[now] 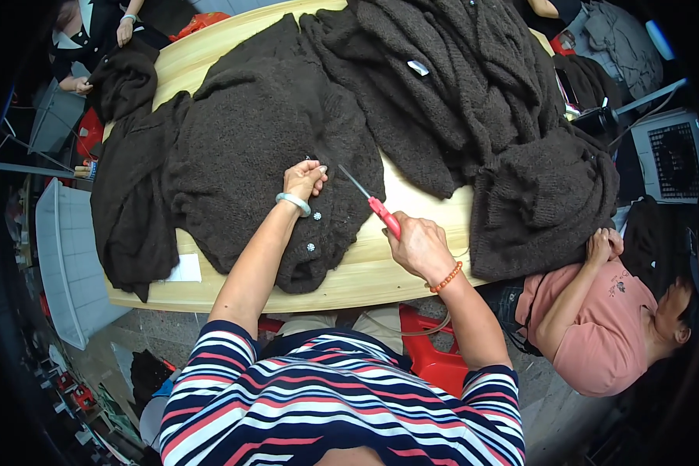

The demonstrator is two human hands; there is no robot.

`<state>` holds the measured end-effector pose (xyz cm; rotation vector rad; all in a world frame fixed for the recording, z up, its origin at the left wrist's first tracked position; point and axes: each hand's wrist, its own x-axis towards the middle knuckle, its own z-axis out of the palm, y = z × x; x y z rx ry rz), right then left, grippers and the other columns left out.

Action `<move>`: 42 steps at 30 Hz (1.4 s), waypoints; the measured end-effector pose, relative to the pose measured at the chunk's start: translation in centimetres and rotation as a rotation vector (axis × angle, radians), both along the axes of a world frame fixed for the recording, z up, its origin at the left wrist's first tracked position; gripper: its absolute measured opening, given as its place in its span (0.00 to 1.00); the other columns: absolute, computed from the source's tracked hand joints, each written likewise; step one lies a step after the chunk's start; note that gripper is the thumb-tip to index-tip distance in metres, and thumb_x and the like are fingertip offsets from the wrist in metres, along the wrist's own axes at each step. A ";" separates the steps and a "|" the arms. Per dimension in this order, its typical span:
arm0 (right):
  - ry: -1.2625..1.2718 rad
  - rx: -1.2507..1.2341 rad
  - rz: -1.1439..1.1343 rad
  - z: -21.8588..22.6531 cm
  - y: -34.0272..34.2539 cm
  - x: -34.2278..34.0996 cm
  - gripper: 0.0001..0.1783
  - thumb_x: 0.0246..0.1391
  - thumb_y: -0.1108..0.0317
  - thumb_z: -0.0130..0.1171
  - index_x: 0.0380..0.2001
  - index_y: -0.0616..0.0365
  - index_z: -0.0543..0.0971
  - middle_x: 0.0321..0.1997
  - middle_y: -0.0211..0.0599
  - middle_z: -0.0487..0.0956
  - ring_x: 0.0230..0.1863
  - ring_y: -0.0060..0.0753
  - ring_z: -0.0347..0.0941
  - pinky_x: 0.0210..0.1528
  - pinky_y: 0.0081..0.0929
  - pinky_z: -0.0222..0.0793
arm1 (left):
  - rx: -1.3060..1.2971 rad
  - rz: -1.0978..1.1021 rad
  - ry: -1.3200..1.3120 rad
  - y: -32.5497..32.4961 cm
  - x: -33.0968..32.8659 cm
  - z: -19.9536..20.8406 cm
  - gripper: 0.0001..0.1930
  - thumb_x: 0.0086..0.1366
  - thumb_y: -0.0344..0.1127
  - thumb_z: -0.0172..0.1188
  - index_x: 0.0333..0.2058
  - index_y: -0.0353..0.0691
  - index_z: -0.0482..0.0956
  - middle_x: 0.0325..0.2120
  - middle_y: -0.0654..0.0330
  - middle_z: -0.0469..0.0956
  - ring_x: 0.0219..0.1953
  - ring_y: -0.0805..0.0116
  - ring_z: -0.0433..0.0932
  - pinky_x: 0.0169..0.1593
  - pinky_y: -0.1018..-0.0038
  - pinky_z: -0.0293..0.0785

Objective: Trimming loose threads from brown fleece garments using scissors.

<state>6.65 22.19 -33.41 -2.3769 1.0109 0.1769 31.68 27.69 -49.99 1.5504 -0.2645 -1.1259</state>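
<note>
Where the wooden table's near edge and left end meet, a dark brown, fuzzy knitted garment (241,132) covers much of the surface, set back a little from the corner. It looks soft and limp, probably weighty in its bulk though not fragile, and unlikely to slip; the edge bearing round sparkling buttons (311,247) seems the best place to take hold. That button row points toward the near edge, and the body's long axis seems to run roughly from the far edge to the near one, though the folds make this uncertain. On the garment, the left hand (307,179) has its fingers curled together, apparently pinching the cloth near the button row. Just to its right, the right hand (418,245) is wrapped around a red-handled tool with a thin metal shaft (384,215), which slants toward the far left; whether its tip touches the knit, I cannot tell. Beyond, more dark brown knitwear (435,85) is heaped toward the table's right end, and a white paper square (185,269) lies by the near edge of the pale wooden table (349,289)
</note>
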 end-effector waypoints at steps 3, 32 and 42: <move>0.065 0.065 0.084 -0.2 0.4 -0.6 0.13 0.58 0.60 0.54 0.36 0.59 0.78 0.24 0.55 0.79 0.29 0.58 0.78 0.38 0.49 0.73 | -0.063 -0.006 0.018 0.8 -0.2 -0.9 0.05 0.64 0.29 0.59 0.38 0.35 0.76 0.22 0.64 0.77 0.17 0.82 0.70 0.17 0.84 0.63; -0.015 0.022 0.103 -0.6 -1.1 -0.3 0.12 0.57 0.63 0.53 0.31 0.60 0.78 0.24 0.55 0.79 0.31 0.56 0.79 0.37 0.46 0.75 | -0.197 0.022 0.078 -0.5 1.0 -0.4 0.05 0.63 0.30 0.63 0.34 0.47 0.74 0.26 0.73 0.75 0.28 0.82 0.76 0.37 0.77 0.80; 0.171 0.226 0.360 -0.2 1.5 -2.9 0.15 0.57 0.57 0.57 0.39 0.56 0.79 0.25 0.53 0.79 0.31 0.55 0.78 0.38 0.46 0.73 | -0.209 0.059 0.101 0.8 0.8 -1.7 0.04 0.65 0.31 0.61 0.34 0.46 0.73 0.24 0.72 0.73 0.26 0.82 0.73 0.34 0.77 0.79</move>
